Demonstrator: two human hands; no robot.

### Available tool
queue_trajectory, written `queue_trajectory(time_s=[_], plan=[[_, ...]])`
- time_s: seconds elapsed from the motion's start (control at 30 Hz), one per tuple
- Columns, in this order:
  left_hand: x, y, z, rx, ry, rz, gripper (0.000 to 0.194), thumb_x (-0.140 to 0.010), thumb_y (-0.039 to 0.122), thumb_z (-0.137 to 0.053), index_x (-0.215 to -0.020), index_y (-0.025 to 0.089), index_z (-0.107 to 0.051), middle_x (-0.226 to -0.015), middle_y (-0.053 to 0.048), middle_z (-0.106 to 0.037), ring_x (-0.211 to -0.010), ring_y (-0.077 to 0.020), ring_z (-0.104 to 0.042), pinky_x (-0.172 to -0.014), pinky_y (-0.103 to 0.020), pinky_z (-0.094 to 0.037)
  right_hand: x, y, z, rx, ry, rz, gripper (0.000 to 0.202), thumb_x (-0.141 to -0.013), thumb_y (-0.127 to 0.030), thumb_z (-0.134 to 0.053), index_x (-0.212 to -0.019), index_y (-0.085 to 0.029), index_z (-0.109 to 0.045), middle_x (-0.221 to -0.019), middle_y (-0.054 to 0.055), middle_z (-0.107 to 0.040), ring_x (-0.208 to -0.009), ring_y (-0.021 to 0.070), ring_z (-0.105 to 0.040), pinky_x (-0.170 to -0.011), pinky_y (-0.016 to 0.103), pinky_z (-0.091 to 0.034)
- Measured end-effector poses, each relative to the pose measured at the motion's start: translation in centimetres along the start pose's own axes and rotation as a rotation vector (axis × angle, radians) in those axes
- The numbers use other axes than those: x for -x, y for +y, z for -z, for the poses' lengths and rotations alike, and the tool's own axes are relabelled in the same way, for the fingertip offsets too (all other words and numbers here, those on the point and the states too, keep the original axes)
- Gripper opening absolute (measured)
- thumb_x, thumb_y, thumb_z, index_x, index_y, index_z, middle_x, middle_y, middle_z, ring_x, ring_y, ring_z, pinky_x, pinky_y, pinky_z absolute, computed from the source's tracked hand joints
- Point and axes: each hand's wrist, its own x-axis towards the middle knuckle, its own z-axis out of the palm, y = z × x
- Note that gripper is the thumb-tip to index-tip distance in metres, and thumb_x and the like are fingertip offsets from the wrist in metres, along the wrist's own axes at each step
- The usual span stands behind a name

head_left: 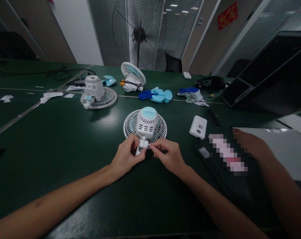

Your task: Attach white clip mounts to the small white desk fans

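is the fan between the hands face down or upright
The fan is face down: its grille lies on the table, the motor housing and blue cap on top.

I see a white power bank [198, 127] on the dark green tabletop [90, 142]. Just right of it I have a slim black bar [213, 118]; beyond it, blue-and-white gloves [194, 95]; far behind, leftward, a large caged fan [139, 34]; behind, rightward, a red wall hanging [227, 15].
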Motion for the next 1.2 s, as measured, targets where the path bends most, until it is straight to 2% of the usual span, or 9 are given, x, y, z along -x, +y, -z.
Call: queue_trajectory(time_s=[0.63, 0.93, 1.2], plan=[[0.21, -0.49, -0.18, 0.006, -0.005, 0.022, 0.022, -0.090, 0.023, -0.069, -0.090, 0.021, -0.047, -0.080, 0.004, -0.051, -0.067, -0.0116, -0.048, -0.062, -0.023, -0.038, -0.04, -0.38, -0.56, -0.244, -0.023, -0.194, 0.021, -0.095, -0.038, -0.071, -0.094, -0.017, -0.074, -0.075, 0.002, -0.071, -0.058, 0.0142, -0.069, -0.054, 0.026, -0.057], [0.10, -0.19, -0.11, -0.010, 0.003, 0.017, 0.021, -0.088, 0.022, -0.069, -0.089, 0.021, -0.047, -0.078, 0.005, -0.050, -0.066, -0.0116, -0.047, -0.061, -0.023, -0.037, -0.19, -0.29, -0.85, -0.357, -0.113, -0.270, 0.029, -0.098, -0.041, -0.064, -0.082, -0.018, -0.067, -0.060, -0.002, -0.063, -0.050, 0.0112, -0.062, -0.050, 0.022, -0.051], [0.10, -0.25, -0.21, -0.012, 0.008, 0.018, 0.022, -0.089, 0.024, -0.069, -0.087, 0.021, -0.047, -0.076, 0.005, -0.050, -0.065, -0.0117, -0.047, -0.059, -0.023, -0.037, -0.49, -0.35, -0.97, -0.531, -0.132, -0.340, 0.030, -0.095, -0.043, -0.068, -0.080, -0.017, -0.067, -0.066, -0.004, -0.061, -0.048, 0.0085, -0.058, -0.048, 0.022, -0.051]])
